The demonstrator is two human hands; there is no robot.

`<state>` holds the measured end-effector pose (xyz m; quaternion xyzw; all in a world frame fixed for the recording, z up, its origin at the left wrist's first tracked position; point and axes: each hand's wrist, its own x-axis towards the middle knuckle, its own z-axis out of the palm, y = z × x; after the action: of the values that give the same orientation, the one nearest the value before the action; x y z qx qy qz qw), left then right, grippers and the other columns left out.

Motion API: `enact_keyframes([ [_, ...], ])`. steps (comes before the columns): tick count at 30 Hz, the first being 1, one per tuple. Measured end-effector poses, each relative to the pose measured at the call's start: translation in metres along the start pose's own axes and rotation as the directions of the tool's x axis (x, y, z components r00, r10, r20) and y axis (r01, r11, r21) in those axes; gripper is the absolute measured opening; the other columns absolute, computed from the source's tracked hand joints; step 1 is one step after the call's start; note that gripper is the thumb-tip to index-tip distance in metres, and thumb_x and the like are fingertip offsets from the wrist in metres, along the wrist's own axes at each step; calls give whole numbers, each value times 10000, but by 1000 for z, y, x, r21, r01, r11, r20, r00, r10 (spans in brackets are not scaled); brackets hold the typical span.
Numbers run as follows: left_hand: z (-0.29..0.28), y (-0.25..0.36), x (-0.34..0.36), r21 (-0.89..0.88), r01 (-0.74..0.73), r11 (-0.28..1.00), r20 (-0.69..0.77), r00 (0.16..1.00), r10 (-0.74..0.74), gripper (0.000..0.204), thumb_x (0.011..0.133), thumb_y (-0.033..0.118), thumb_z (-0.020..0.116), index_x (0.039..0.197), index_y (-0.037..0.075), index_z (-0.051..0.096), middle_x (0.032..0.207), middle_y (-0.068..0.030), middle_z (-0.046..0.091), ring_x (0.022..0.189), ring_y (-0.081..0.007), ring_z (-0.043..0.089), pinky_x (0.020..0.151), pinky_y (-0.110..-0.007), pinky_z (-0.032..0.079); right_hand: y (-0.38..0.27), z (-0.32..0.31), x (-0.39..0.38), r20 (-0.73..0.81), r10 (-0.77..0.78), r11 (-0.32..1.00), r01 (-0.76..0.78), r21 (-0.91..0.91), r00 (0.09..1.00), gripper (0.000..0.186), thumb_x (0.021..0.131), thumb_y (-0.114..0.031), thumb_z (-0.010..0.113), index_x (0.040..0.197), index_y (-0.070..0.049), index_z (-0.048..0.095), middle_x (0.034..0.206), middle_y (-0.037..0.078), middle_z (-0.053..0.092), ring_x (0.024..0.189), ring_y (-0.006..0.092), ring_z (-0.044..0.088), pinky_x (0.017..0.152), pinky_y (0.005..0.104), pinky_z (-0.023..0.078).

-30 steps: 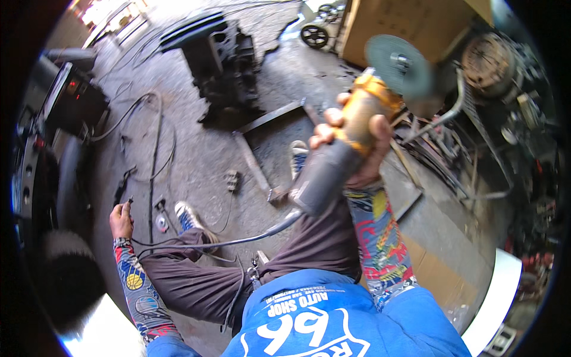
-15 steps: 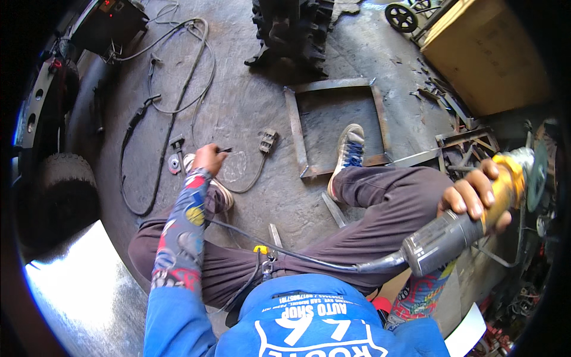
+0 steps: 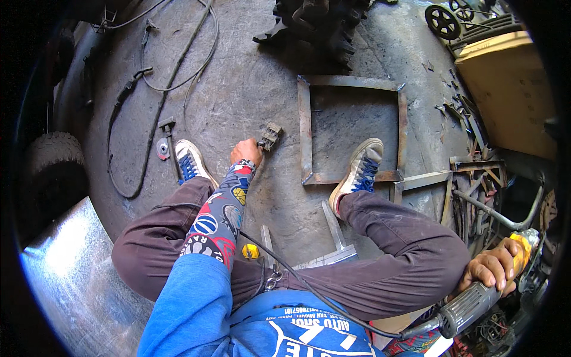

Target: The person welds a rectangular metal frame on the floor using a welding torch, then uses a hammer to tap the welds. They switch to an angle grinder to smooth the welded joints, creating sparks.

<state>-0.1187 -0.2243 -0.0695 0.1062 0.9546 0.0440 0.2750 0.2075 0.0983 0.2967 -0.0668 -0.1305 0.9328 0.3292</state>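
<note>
From where I stand, the grey concrete floor (image 3: 238,98) looks worn, with dark stains and scuffs across it. On the far side sits a bulky, dark, greasy-looking metal block (image 3: 318,27), a deep shadow at its foot. A big brown box (image 3: 505,95) takes up the far right, with a black spoked wheel (image 3: 442,22) beyond it. The left falls dim around a chunky tyre (image 3: 56,152), while light glares off a metal sheet (image 3: 68,256) lying near left.
</note>
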Motion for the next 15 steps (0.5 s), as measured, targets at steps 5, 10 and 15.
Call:
enact_keyframes([
  [5, 13, 6, 6, 89, -26, 996, -42, 999, 30, 306, 875, 357, 656, 920, 69, 750, 931, -198, 730, 888, -404, 713, 794, -491, 578, 3, 0, 5, -8, 16, 1000, -16, -7, 1000, 539, 883, -61, 751, 1299, -91, 410, 907, 33, 619, 722, 186, 667, 698, 416, 560],
  [10, 32, 22, 26, 214, -67, 974, 64, 996, 55, 185, 878, 167, 607, 868, 119, 785, 943, -124, 763, 867, -294, 753, 739, -434, 610, 5, 5, 6, 51, 66, 997, -64, -33, 997, 517, 920, -265, 747, 1322, -151, 443, 980, -17, 635, 812, 139, 659, 765, 377, 518],
  [15, 46, 22, 22, 230, -56, 972, -44, 997, 67, 182, 867, 154, 616, 860, 108, 792, 906, -118, 765, 837, -291, 757, 731, -414, 610, 8, -2, 1, 122, 49, 998, -45, -39, 991, 578, 933, -401, 716, 1380, -170, 433, 1052, -43, 641, 909, 142, 660, 842, 384, 498],
])
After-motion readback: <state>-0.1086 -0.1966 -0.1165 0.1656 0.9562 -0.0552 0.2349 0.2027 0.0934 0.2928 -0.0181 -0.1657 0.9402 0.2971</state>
